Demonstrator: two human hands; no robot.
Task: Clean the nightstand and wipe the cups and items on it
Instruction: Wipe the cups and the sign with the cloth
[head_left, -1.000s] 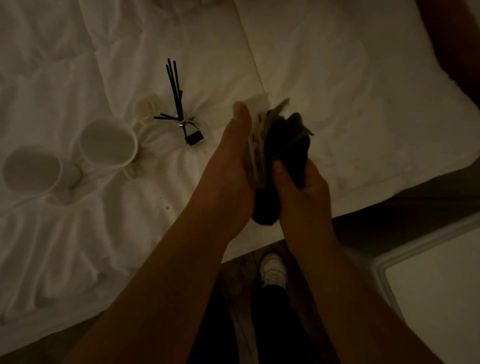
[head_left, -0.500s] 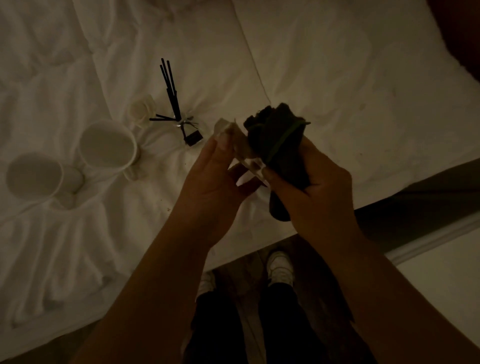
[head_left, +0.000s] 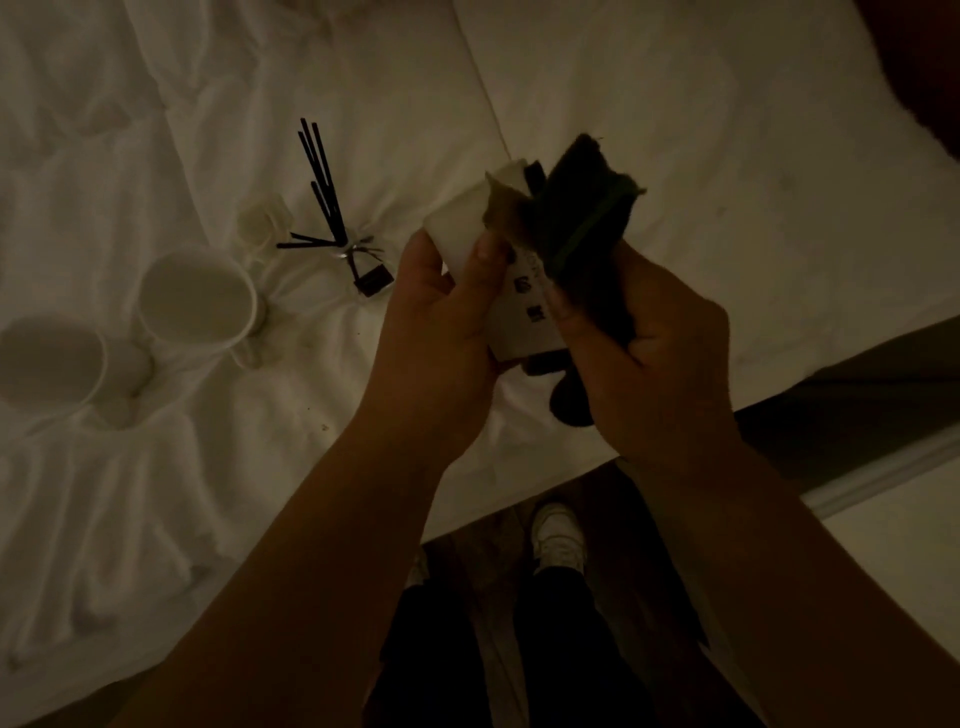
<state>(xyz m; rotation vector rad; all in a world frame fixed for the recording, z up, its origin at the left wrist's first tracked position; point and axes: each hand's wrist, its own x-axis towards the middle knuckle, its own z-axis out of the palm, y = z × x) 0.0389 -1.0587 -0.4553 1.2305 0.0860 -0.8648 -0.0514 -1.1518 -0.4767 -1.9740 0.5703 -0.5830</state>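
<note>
1. Far left: two white cups (head_left: 195, 296) are lying on the rumpled white bedding (head_left: 675, 130), the nearer-left one (head_left: 49, 358) partly cut by the frame edge; they are touching or nearly so, can't tell which.
2. Just right of them a small pale lid-like piece (head_left: 262, 221) is sitting beside a reed diffuser (head_left: 332, 208), whose dark sticks are fanning out, one or two lying flat.
3. Left hand (head_left: 447, 332) is gripping a small white box (head_left: 511, 291), fingers curled around its near side, thumb pressing on the printed face. The box is being held in the air above the bed edge, not resting on anything.
4. Right hand (head_left: 649, 353) is clutching a dark cloth (head_left: 582, 218), fingers wrapped tight around the bunched fabric, the cloth pressing against the box's right side.
5. Bottom: dark trousers and a white shoe (head_left: 558, 530) are showing on the floor.
6. Step, as judged: wiping one item, the box, with the cloth. Lighting is dim, so dirt isn't readable.
7. Next move likely calls for turning the box to reach unwiped faces, then setting it down apart from the cups without knocking the diffuser.
</note>
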